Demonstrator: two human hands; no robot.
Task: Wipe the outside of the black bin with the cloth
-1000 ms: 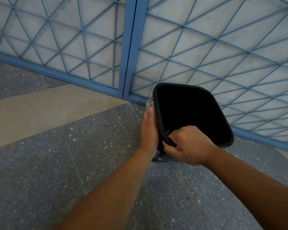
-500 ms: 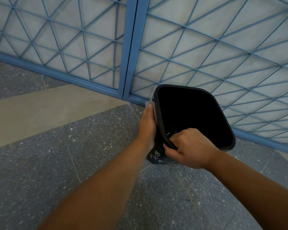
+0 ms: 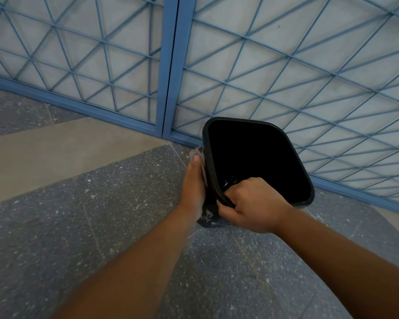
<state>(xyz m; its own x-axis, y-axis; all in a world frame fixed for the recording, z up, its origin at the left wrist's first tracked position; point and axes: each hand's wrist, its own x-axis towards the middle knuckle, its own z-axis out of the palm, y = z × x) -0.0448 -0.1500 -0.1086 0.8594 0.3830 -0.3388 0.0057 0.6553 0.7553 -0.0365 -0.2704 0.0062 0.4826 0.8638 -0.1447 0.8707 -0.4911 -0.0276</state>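
The black bin (image 3: 258, 155) is held above the floor, tilted with its open mouth facing me. My right hand (image 3: 251, 204) grips its near rim, fingers hooked inside. My left hand (image 3: 194, 180) lies flat against the bin's left outer wall and presses a grey cloth (image 3: 199, 154) onto it. A bit of cloth shows above my fingertips and a darker patterned part hangs below my wrist. The rest of the bin's outside is hidden.
A blue metal grille gate (image 3: 171, 65) stands just behind the bin, its bottom rail meeting the floor. The floor is speckled grey stone (image 3: 78, 238) with a beige band (image 3: 55, 146) to the left.
My left hand with the cloth slid down the bin's left wall, then back up toward the rim. The bin tilted slightly; my right hand kept its grip.
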